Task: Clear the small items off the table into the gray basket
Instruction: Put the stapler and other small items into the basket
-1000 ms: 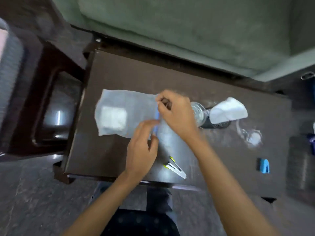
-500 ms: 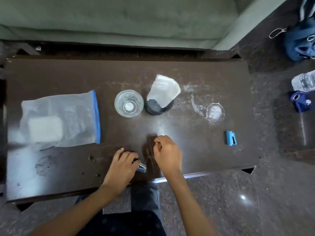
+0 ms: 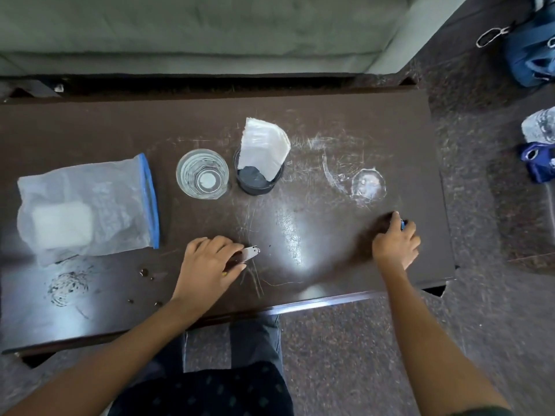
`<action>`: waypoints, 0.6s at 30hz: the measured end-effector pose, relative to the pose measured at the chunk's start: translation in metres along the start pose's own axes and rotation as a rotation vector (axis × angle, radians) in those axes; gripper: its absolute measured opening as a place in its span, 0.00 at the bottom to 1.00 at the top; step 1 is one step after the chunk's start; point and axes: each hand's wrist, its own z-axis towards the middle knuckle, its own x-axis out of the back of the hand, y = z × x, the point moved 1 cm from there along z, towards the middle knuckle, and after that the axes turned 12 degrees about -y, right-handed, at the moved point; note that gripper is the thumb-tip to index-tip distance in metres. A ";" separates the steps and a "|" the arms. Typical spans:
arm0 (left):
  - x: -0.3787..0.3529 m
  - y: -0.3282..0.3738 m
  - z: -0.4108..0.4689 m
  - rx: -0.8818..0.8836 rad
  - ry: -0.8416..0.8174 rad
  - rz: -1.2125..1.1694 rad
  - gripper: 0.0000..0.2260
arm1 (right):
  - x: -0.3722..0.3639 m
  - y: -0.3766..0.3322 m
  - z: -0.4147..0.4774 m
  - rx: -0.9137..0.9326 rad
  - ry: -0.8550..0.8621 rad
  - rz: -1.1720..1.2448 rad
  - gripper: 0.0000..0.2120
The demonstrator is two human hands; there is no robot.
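- Bag (image 3: 87,202) with blue seal, far left of left hand (image 3: 207,265): flimsy, white block inside, likely to sag or spill if lifted by one corner.
- Crumbs (image 3: 145,271) just left of left hand: easy to miss or smear.
- Left hand curled over a small metal tool (image 3: 250,253), tip poking out past the fingers; looks gripped, though palm side hidden. Could slip on the glossy top.
- Glass (image 3: 202,174) and black cup (image 3: 259,178) with white paper (image 3: 264,145) beyond left hand, standing close together: a careless reach could tip either.
- Right hand (image 3: 395,243) closed down on a blue clip (image 3: 403,225) near the right edge, mostly covered; firmness of hold impossible to tell. A fumble could knock it to the floor.
- Basket nowhere in view; carrying two items off-frame risks a drop.
- Table (image 3: 300,121): dark, scratched, glossy, with a ring stain (image 3: 368,183) beyond right hand.
- Sofa (image 3: 210,28) behind, speckled floor (image 3: 345,349) below, blue bag (image 3: 531,55) and bottle (image 3: 539,127) far right.
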 end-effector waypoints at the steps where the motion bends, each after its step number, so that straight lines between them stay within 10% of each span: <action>1: 0.001 0.002 -0.001 0.023 -0.008 -0.044 0.13 | 0.000 0.001 -0.001 0.009 0.023 -0.006 0.23; 8: 0.026 0.009 -0.027 0.153 0.107 -0.519 0.12 | 0.006 -0.044 -0.067 0.301 -0.119 0.294 0.17; 14: 0.064 -0.016 -0.068 0.271 0.303 -0.776 0.14 | 0.013 -0.135 -0.200 0.194 -0.912 1.125 0.16; 18: 0.102 -0.069 -0.101 0.326 0.426 -0.669 0.14 | 0.015 -0.225 -0.274 0.434 -1.094 0.895 0.08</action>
